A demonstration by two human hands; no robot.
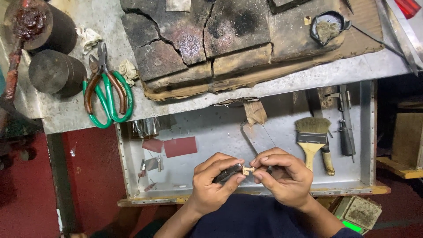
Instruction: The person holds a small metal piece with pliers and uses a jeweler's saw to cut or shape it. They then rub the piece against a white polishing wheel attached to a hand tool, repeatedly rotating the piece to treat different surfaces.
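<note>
Head view, counter: grey metal counter [308, 75] carrying cracked, charred blocks [198, 39], green-handled pliers [108, 92] and two dark cylinders [57, 72].
Drawer: open metal tray [211, 132] below, with a paintbrush [312, 139] and red paper pieces [179, 146].
Left hand [213, 185]: fingers curled shut around a dark tool [227, 173].
Right hand [284, 176]: fingertips pinching the small gold piece [248, 170].
Gold piece: between both hands, over the tray's front edge.

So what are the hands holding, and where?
The right hand pinches a small gold-coloured piece at its right end. The left hand grips a dark tool touching it.
</note>
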